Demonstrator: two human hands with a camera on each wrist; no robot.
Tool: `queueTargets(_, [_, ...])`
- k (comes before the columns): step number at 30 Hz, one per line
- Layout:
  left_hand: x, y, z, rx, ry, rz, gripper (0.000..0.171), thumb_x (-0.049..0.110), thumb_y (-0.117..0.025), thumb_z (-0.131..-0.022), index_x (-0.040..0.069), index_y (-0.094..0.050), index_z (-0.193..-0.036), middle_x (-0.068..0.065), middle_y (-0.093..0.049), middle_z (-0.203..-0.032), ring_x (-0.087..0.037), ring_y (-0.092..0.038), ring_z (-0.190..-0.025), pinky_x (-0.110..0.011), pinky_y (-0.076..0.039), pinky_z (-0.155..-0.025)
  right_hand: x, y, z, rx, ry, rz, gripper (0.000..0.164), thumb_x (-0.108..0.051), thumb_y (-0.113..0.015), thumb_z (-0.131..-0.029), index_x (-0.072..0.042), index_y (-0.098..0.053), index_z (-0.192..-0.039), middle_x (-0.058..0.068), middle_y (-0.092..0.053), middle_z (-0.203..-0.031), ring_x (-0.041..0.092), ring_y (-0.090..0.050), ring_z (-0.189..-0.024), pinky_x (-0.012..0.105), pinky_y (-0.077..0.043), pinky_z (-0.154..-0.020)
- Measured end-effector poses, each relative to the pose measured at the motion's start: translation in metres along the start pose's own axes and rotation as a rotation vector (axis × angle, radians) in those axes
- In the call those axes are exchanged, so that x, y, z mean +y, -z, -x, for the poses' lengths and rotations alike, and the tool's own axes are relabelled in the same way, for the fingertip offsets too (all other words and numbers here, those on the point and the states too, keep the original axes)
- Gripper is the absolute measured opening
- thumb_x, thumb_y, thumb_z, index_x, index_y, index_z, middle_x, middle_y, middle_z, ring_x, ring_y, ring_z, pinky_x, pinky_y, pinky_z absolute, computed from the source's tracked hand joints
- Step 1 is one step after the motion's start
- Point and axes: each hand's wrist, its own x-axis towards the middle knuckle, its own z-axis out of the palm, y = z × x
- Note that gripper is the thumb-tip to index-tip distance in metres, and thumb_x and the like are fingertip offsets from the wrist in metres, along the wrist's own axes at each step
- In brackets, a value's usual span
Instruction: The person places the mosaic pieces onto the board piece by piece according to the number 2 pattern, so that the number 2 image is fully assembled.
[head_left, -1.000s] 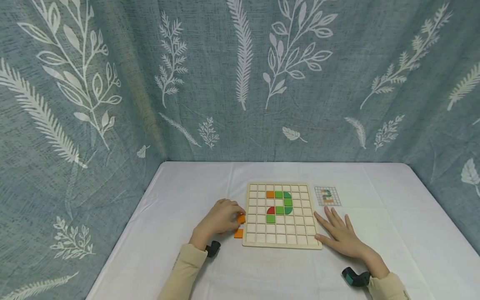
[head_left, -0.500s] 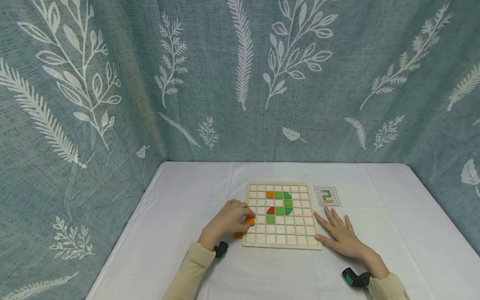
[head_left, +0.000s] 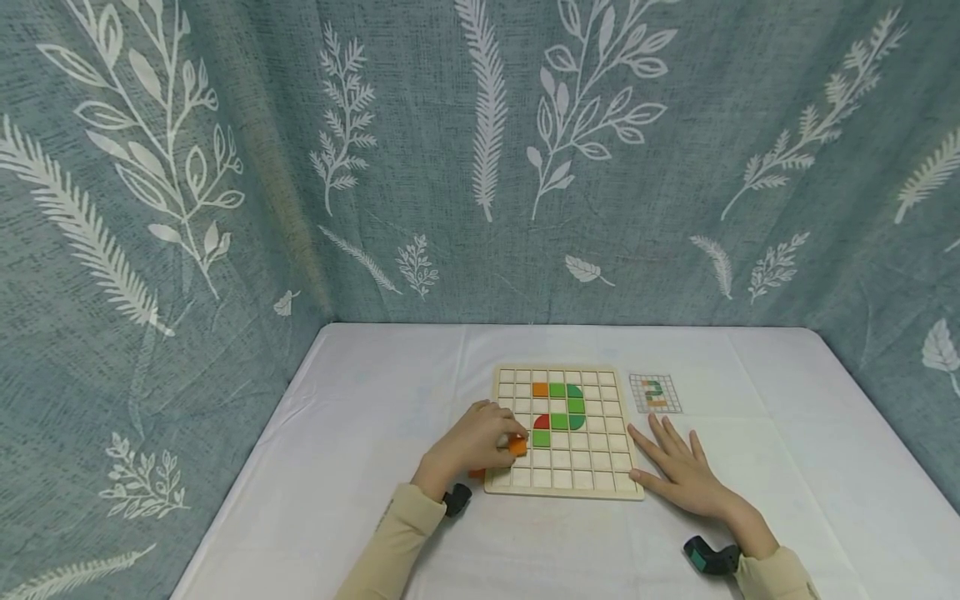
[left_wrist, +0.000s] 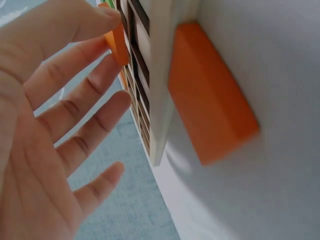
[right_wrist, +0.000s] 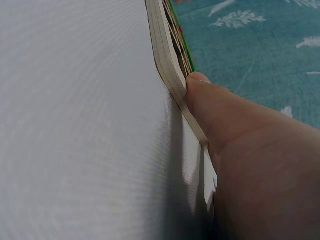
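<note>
Between thumb and fingertips, my left hand (head_left: 476,437) pinches an orange square tile (head_left: 517,447) over the left part of the wooden grid board (head_left: 585,479). The left wrist view shows the same orange tile (left_wrist: 118,45) tilted against the grid. Several tiles sit in the board's cells: orange, green, dark green rounded ones, and a red rounded one (head_left: 542,422). With fingers spread, my right hand (head_left: 686,477) lies at the board's right edge, its thumb (right_wrist: 205,97) touching the rim.
Another orange block (left_wrist: 207,95) lies on the white cloth beside the board's left edge, partly hidden by the left hand in the head view. A small pattern card (head_left: 655,393) lies right of the board. A patterned curtain (head_left: 450,167) hangs behind the table.
My left hand has moved right from beside the board to over its left columns, carrying the orange tile. The right hand stays in place.
</note>
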Motion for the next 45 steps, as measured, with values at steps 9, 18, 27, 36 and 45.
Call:
queueTargets(9, [0.007, -0.004, -0.006, 0.000, -0.049, -0.025, 0.031, 0.019, -0.068, -0.074, 0.022, -0.071, -0.105, 0.011, -0.064, -0.096, -0.009, -0.052, -0.088, -0.039, -0.035, -0.104, 0.000, 0.000, 0.000, 0.003, 0.003, -0.002, 0.067, -0.043, -0.055, -0.089, -0.016, -0.032, -0.145, 0.024, -0.012, -0.152, 0.045, -0.003, -0.139, 0.065, 0.011, -0.106])
queueTargets(18, [0.015, -0.006, -0.009, -0.024, -0.043, -0.043, 0.030, 0.023, -0.068, -0.077, 0.023, -0.070, -0.107, 0.010, -0.063, -0.100, -0.012, -0.052, -0.097, -0.043, -0.031, -0.108, -0.001, 0.000, 0.001, -0.001, -0.007, -0.010, 0.067, -0.045, -0.055, -0.089, -0.017, -0.032, -0.145, 0.025, -0.011, -0.152, 0.044, -0.002, -0.139, 0.063, 0.013, -0.107])
queueTargets(27, [0.019, -0.011, -0.013, -0.016, -0.084, -0.058, 0.029, 0.023, -0.066, -0.078, 0.027, -0.070, -0.107, 0.011, -0.062, -0.102, -0.014, -0.053, -0.106, -0.045, -0.032, -0.108, -0.001, 0.001, 0.000, -0.006, -0.020, -0.006, 0.067, -0.045, -0.055, -0.089, -0.016, -0.033, -0.145, 0.024, -0.011, -0.152, 0.045, -0.002, -0.139, 0.064, 0.012, -0.107])
queueTargets(36, [0.025, -0.007, -0.011, -0.018, -0.090, -0.061, 0.028, 0.024, -0.066, -0.081, 0.027, -0.070, -0.108, 0.009, -0.061, -0.101, -0.013, -0.052, -0.100, -0.043, -0.033, -0.107, 0.002, -0.001, 0.001, 0.001, -0.006, -0.009, 0.067, -0.044, -0.055, -0.089, -0.017, -0.032, -0.145, 0.025, -0.011, -0.152, 0.045, -0.002, -0.139, 0.063, 0.014, -0.107])
queueTargets(45, [0.025, -0.009, -0.011, -0.023, -0.088, -0.063, 0.026, 0.027, -0.066, -0.084, 0.027, -0.070, -0.110, 0.010, -0.061, -0.102, -0.011, -0.051, -0.098, -0.043, -0.032, -0.108, -0.001, 0.001, 0.001, -0.006, -0.010, -0.009, 0.067, -0.044, -0.055, -0.089, -0.016, -0.033, -0.145, 0.025, -0.012, -0.152, 0.045, -0.003, -0.139, 0.064, 0.011, -0.106])
